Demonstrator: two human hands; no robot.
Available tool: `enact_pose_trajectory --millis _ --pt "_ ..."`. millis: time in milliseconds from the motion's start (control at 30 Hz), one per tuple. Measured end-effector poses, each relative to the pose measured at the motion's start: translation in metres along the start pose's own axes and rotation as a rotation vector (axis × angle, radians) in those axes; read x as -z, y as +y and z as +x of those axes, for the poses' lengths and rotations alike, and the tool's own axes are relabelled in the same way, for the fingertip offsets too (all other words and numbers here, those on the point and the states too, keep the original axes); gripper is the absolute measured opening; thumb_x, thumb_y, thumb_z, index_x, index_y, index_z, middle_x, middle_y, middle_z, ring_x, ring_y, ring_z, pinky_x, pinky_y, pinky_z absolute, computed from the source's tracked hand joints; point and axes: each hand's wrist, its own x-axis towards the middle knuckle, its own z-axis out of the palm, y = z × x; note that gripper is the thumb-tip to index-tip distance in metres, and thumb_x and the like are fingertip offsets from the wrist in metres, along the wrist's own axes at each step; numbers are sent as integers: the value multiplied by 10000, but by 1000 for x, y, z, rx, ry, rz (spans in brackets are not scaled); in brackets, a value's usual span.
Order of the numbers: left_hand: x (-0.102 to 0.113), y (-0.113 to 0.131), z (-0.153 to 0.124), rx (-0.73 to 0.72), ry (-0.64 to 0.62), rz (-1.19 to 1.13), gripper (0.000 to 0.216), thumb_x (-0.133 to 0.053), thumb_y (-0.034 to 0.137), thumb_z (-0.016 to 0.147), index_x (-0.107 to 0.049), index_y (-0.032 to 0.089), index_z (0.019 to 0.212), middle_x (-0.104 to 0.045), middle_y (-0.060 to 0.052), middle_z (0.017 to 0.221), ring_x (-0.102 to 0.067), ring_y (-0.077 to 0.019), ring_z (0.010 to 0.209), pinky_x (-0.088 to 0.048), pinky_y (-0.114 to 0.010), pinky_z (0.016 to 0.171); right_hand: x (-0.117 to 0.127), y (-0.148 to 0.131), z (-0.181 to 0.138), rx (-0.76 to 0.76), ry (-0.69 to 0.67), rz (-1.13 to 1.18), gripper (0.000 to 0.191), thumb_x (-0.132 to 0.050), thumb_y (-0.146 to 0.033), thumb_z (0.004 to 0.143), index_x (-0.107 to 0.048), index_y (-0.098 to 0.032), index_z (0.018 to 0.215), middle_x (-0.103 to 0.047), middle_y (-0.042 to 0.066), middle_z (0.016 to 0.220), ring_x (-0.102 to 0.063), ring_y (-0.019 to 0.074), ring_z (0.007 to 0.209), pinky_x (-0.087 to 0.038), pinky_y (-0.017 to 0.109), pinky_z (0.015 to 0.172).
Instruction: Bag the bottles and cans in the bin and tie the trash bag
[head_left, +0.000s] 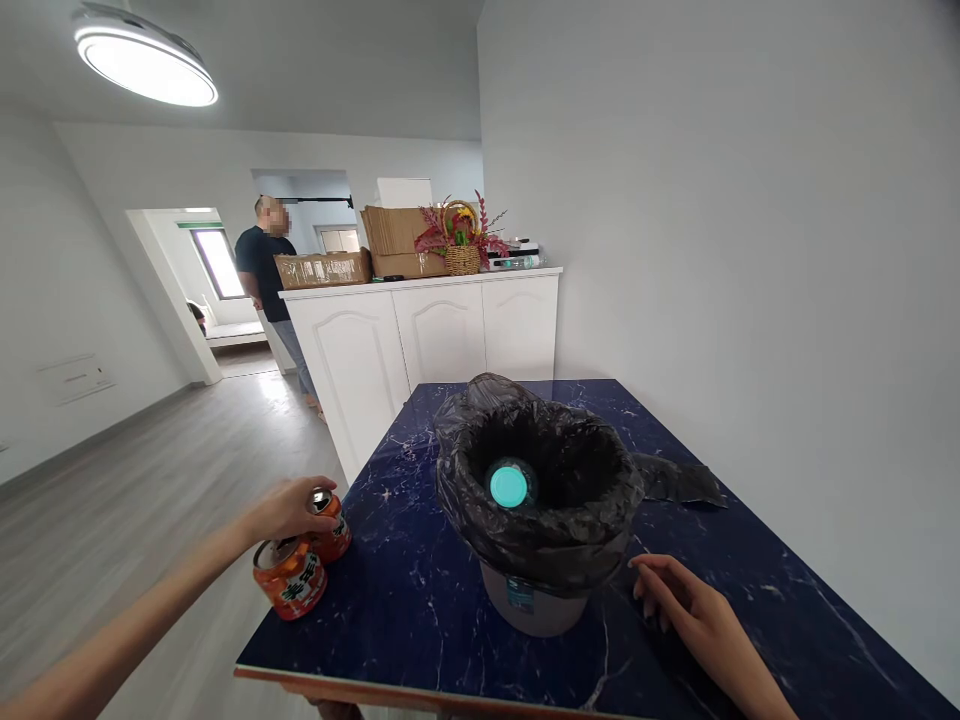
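Observation:
Two orange-red drink cans stand at the left edge of the dark blue marbled table [397, 620]. My left hand [289, 508] has its fingers around the top of the farther can [339, 538]. The nearer can [294, 590] stands just below that hand, its top partly hidden. In the middle is a trash bin [536, 610] lined with a black garbage bag [540, 540]. A bottle with a turquoise cap [508, 486] sits inside it. To the right of the bin, my right hand [686, 610] rests near the tabletop, holding nothing, fingers loosely bent and apart.
A folded black plastic strip [682, 482] lies behind the bin on the right. Beyond the table, a white cabinet [442, 320] bears cardboard boxes [405, 240] and a flower basket [462, 260]. A person [266, 260] stands at the back left. A wall borders the right side.

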Motion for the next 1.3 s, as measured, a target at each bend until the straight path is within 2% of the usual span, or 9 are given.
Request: enact_pose_trajectory --millis 167,267,333,533,767,900,1033,1167,1300 --pt "38 44 0 -9 177 -4 740 -564 645 880 -564 178 1453 -793 -173 1129 -754 -384 992 -565 -417 760 0 0 1 -6 -12 0 517 -529 -724 977 -669 -257 1147 -756 63 884 -697 225 707 -554 317 629" --pt "78 104 -20 -147 540 -164 749 -617 724 892 -536 255 1469 -755 -135 1261 -749 -366 1054 -588 -447 851 -1 2 1 11 -15 7 514 -521 -715 988 -666 -252 1159 -747 56 863 -688 220 705 -550 314 635" --pt "100 149 -38 -295 593 -332 699 -695 711 866 -567 293 1411 -740 -93 1324 -747 -338 1107 -599 -433 903 -1 3 2 18 -16 20 509 -523 -708 993 -665 -252 1167 -744 53 858 -686 217 706 -549 313 639" --pt "108 250 -63 -671 338 -308 587 -744 619 894 -627 283 1362 -770 -58 1219 -755 -266 959 -600 -380 804 -1 3 2 4 -23 49 508 -524 -704 1002 -661 -254 1192 -748 54 886 -684 211 719 -547 308 651" --pt "71 298 -43 -793 49 -43 569 -873 400 838 -657 260 1346 -754 -66 1325 -711 -331 1189 -560 -441 966 -3 1 3 21 -5 83 513 -529 -692 1010 -666 -236 1202 -741 47 861 -667 198 698 -532 301 643" --pt "62 299 -38 -823 -33 -26 544 -772 480 932 -644 259 1412 -702 -72 1455 -646 -341 1337 -507 -474 1099 -3 -3 2 23 6 76 527 -529 -705 1004 -680 -238 1197 -739 49 864 -668 200 699 -539 300 643" --pt "72 275 -48 -778 180 -182 462 -526 541 1061 -632 297 1439 -671 -33 1502 -616 -297 1388 -466 -438 1173 -2 -8 1 31 10 76 529 -532 -712 999 -695 -241 1177 -738 42 847 -672 200 693 -543 300 642" --pt "79 214 -58 -506 426 -224 532 -465 660 1028 -613 348 1433 -656 -20 1512 -653 -353 1303 -513 -504 1120 -3 -6 0 31 6 80 521 -524 -702 1007 -689 -241 1187 -741 38 850 -676 203 703 -541 303 648" --pt "57 118 -65 -315 419 -116 538 -556 708 962 -639 375 1376 -668 7 1484 -653 -350 1314 -483 -513 1161 -2 -1 1 28 -17 71 490 -513 -672 1029 -650 -237 1209 -735 36 865 -673 196 719 -535 301 669"
